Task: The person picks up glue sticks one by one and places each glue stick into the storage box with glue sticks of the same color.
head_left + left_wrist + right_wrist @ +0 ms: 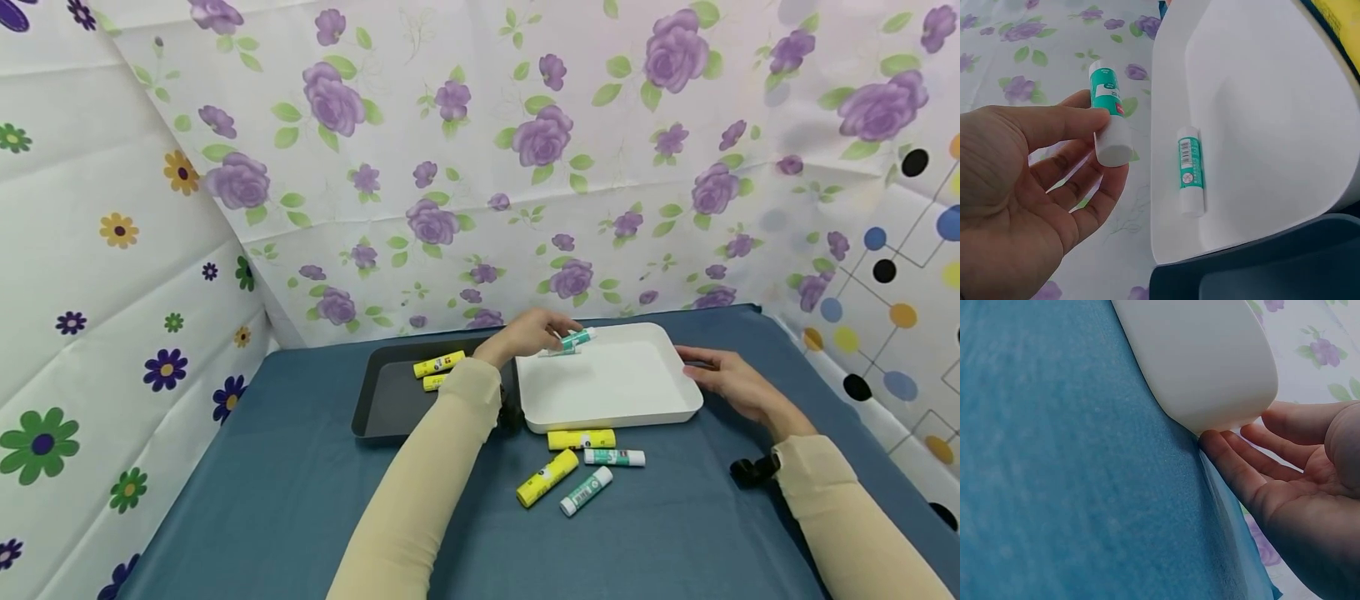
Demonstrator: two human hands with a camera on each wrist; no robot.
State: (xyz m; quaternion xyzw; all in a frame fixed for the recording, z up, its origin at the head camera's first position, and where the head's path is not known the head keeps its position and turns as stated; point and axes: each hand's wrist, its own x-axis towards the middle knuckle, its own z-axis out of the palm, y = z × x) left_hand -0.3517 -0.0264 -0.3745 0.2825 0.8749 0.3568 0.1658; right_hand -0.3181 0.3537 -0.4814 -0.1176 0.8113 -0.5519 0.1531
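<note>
My left hand pinches a green-and-white glue stick between thumb and fingers, above the far left part of the white tray. A second green-and-white glue stick lies inside that tray along its wall. On the tray's right side, my right hand touches the outer wall with its thumb and fingertips, the fingers fairly straight. In the right wrist view, the fingertips meet the tray's lower edge, where it sits on the blue cloth.
Left of the white tray stands a dark grey tray with yellow glue sticks, partly hidden by my left arm. In front lie two yellow glue sticks and two green-and-white ones on the blue cloth. Flowered sheets hang behind.
</note>
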